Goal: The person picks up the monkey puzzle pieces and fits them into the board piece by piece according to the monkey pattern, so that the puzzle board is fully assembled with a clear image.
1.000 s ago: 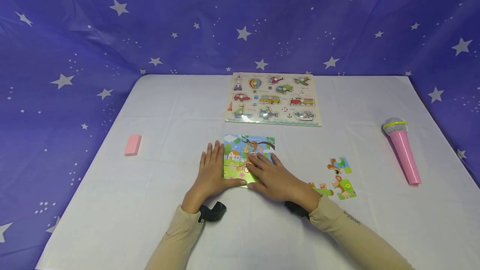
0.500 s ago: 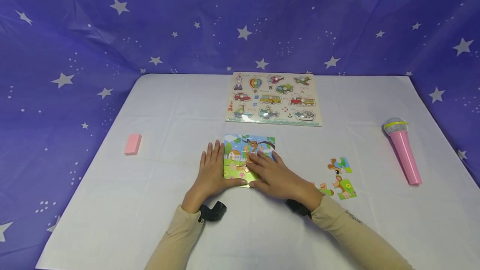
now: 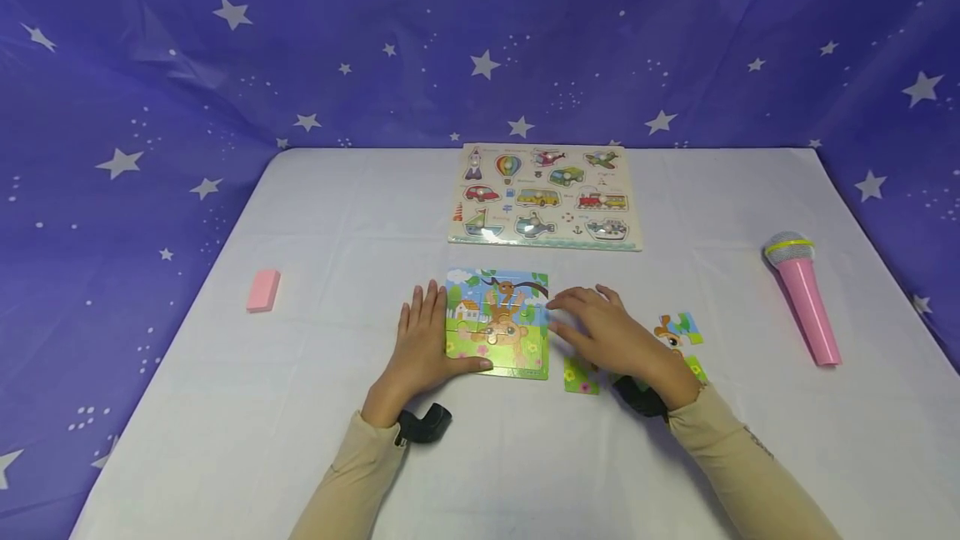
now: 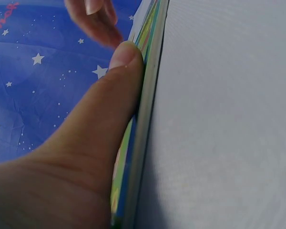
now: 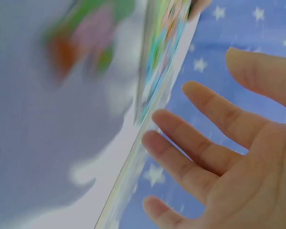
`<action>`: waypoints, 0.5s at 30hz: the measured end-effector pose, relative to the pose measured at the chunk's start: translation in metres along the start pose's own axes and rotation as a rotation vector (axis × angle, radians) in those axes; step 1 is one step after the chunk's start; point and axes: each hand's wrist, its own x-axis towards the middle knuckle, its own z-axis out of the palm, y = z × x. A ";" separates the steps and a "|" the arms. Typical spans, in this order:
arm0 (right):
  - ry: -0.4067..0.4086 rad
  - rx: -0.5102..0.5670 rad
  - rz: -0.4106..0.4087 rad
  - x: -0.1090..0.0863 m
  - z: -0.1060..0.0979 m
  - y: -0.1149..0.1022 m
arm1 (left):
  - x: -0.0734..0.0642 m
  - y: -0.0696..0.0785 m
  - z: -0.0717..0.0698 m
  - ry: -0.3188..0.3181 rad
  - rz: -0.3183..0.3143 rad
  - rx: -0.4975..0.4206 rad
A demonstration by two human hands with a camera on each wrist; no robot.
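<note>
A square jigsaw puzzle with a monkey, a house and flowers lies in the middle of the table. My left hand rests along its left side, fingers straight, the thumb stretched over the near edge. In the left wrist view that thumb lies against the puzzle's rim. Just right of the puzzle hovers my right hand, its fingers spread and holding nothing. Below it lies a green puzzle piece. Another loose piece shows beyond the wrist, which hides part of the pieces there.
A picture board of vehicles lies behind the puzzle. To the far right is a pink toy microphone, to the left a pink block. A starry blue cloth rises behind the white table.
My right hand has lifted off the puzzle and moved right, uncovering the monkey's face and a green loose piece. My left hand stays where it was.
</note>
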 end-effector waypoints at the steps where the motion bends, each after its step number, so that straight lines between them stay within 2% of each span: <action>1: 0.012 0.007 0.019 -0.002 -0.003 0.006 | 0.000 0.000 0.000 0.001 0.000 0.000; 8: 0.084 0.028 0.153 -0.026 -0.027 0.047 | -0.001 0.000 -0.001 -0.012 -0.002 -0.012; 15: 0.079 0.073 0.271 -0.055 -0.050 0.080 | 0.001 0.000 -0.001 -0.023 -0.002 -0.016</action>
